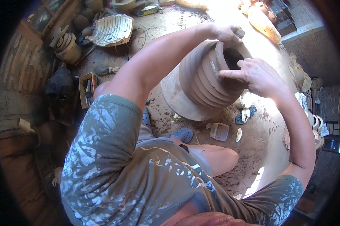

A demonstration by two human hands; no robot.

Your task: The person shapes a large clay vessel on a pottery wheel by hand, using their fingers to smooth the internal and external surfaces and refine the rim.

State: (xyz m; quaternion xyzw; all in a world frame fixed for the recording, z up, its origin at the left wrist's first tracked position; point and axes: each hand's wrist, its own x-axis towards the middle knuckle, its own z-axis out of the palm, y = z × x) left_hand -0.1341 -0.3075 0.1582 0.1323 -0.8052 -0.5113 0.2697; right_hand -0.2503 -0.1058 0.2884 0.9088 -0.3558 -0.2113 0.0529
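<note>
Grey-brown disc (pixel 169 92) bears the upright ridged pot (pixel 202 81), its mouth (pixel 233 57) between both hands. Left hand (pixel 229 33), fingers bent, is at the far rim (pixel 219 60); right hand (pixel 258 75), nearer the body, stretches its index finger (pixel 230 74) leftward across the near rim. Whether either pinches clay, I cannot tell.

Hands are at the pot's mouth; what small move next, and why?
I'd probably smooth just below the rim of the clay pot: the right hand and left hand are both at its mouth, and its outer wall is ridged.
</note>
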